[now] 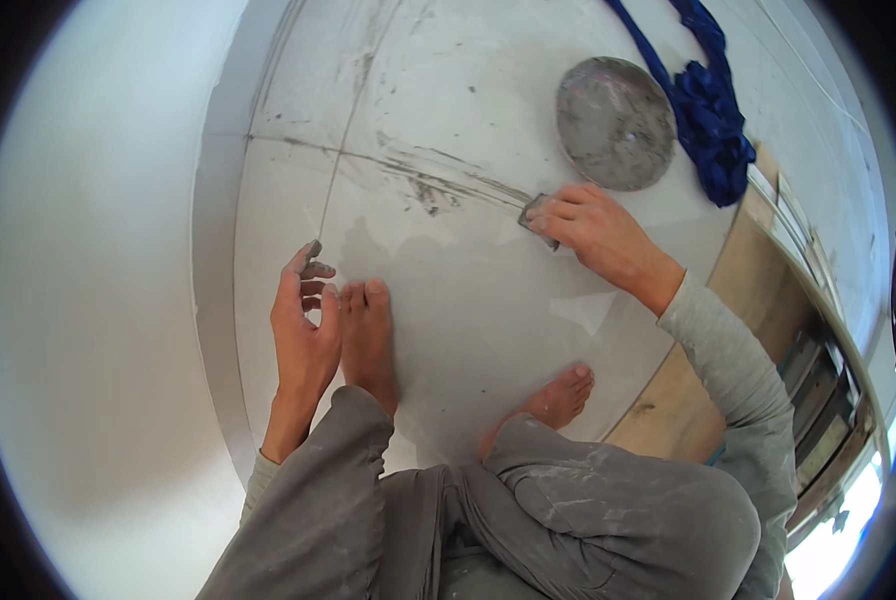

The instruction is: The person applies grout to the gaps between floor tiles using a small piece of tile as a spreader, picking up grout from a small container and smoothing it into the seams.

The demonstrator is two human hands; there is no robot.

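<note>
My right hand (pixel 600 232) grips a small flat rectangular scraper (pixel 538 222), dark at its edges. The scraper rests on a joint between pale floor tiles (pixel 448 310), at the end of dark grout smears (pixel 433 185). My left hand (pixel 306 315) hovers by my left foot, fingers loosely bent and apart, with nothing visible in it. Its fingertips are coated in grey grout. Beyond my right hand lies a round shallow pan (pixel 616 125) smeared inside with grey grout.
A crumpled dark blue cloth (pixel 708 125) lies beside the pan. White wall (pixel 108 280) rises on the left above a grey skirting strip (pixel 220 200). Wooden boards (pixel 683 400) and stacked strips (pixel 823 400) stand on the right. My bare feet (pixel 368 335) are on the tiles.
</note>
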